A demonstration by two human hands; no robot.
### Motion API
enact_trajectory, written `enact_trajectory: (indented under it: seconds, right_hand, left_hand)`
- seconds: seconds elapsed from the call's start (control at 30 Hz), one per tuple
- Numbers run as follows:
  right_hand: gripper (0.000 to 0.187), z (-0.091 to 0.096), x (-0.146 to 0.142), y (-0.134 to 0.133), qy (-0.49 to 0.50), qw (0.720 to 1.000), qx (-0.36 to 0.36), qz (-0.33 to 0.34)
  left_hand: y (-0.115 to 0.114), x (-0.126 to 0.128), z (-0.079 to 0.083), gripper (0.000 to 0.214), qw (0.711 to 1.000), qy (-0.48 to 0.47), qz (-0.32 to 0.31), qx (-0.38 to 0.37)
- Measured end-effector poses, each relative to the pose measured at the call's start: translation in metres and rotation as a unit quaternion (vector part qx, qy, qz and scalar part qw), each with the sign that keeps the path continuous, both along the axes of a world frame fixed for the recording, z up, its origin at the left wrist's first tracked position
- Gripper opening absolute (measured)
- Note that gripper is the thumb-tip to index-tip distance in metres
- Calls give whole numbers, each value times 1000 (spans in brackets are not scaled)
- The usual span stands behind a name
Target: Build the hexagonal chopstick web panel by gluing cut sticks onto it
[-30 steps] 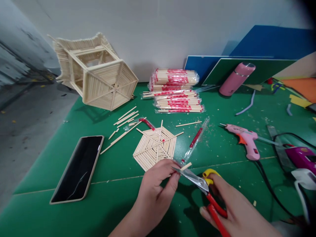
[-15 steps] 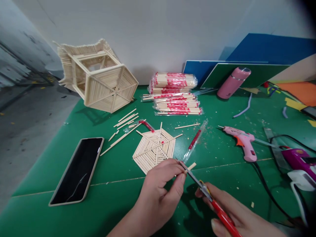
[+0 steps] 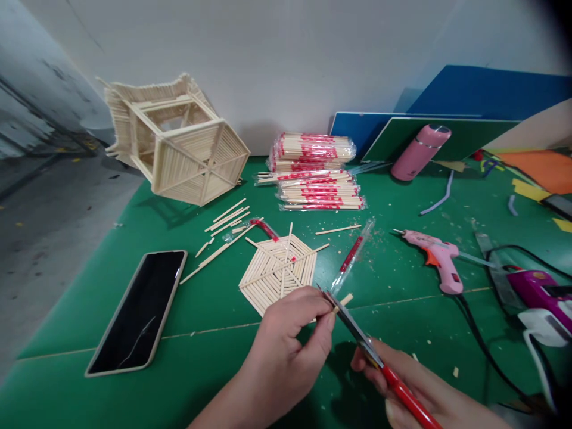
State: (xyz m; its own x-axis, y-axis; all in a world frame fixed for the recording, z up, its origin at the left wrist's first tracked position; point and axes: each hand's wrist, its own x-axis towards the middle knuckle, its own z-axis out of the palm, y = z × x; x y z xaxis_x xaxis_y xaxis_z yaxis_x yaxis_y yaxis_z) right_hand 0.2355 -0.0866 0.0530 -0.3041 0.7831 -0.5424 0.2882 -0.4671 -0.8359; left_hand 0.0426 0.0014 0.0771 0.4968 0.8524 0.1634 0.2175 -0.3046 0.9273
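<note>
Pinched between the thumb and fingers of my left hand (image 3: 297, 345) is a short wooden stick (image 3: 345, 302), whose pale end sticks out to the right. My right hand (image 3: 402, 381) is wrapped round the red handles of scissors (image 3: 367, 345), and their blades lie across the stick beside my left fingertips. Just behind my left hand, a flat hexagonal panel of wooden sticks (image 3: 272, 280) lies on the green table (image 3: 214, 381), with a few stick ends poking past its edge. The panel's near right corner is hidden by my hand.
A phone (image 3: 138, 313) lies at left, with loose sticks (image 3: 227, 217) beyond it. A wooden stick structure (image 3: 192, 155) and wrapped chopstick bundles (image 3: 319, 173) stand behind. To the right are a pink glue gun (image 3: 431, 253), its cable, a pink bottle (image 3: 420, 153) and a purple device (image 3: 538, 289).
The scissor blades appear closer together across the stick, and the right fingers have tightened on the handles. My left hand stays almost in place.
</note>
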Motion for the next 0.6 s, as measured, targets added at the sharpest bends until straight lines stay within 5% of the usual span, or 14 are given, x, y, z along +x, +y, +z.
enact_trajectory:
  seconds: [0.27,0.43,0.6]
  right_hand:
    - [33,-5,-7,-2,-66,995,66,21]
    - [35,2,-18,2,-105,989,99,-21]
    - [39,5,-17,3,-87,992,56,-78]
  left_hand:
    - [4,-3,-2,22,999,33,-27,-9]
    - [11,-7,-5,20,997,39,-38,-47]
    - [20,-21,-7,20,997,35,39,-61]
